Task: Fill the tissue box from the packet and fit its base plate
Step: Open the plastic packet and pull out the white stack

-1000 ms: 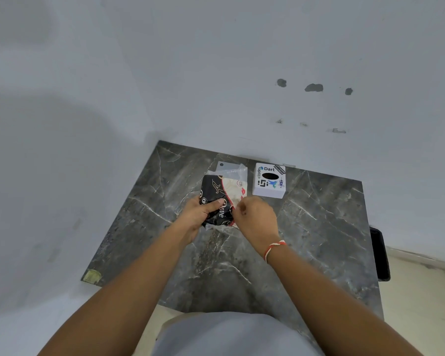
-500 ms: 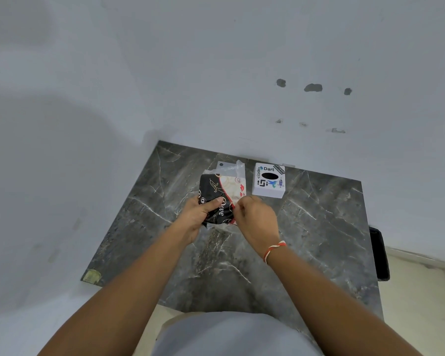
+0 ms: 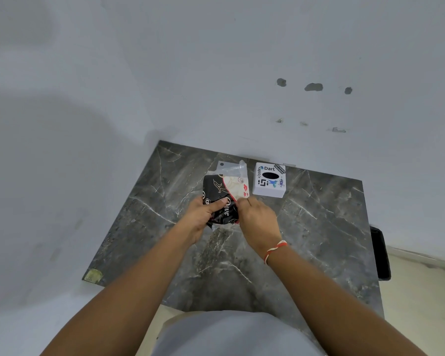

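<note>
A black and red tissue packet [image 3: 220, 191] with a cream patch and clear plastic at its far end lies on the dark marble table [image 3: 306, 240]. My left hand [image 3: 203, 217] grips its left side, thumb across the black wrapper. My right hand [image 3: 257, 219] pinches the packet's right edge near the cream patch. The white tissue box [image 3: 269, 179], covered in stickers and with a black oval slot on top, stands to the right of the packet. A pale flat plate [image 3: 222, 164] with a small hole peeks out behind the packet.
The table sits in a corner, with white walls [image 3: 216, 73] on its left and far sides. A black object [image 3: 382, 253] hangs at the table's right edge. A yellowish sticker [image 3: 93, 274] marks the near left corner.
My right hand has shifted slightly up along the packet's right edge. The clear plastic at the far end has risen a little. My left hand holds the same place.
</note>
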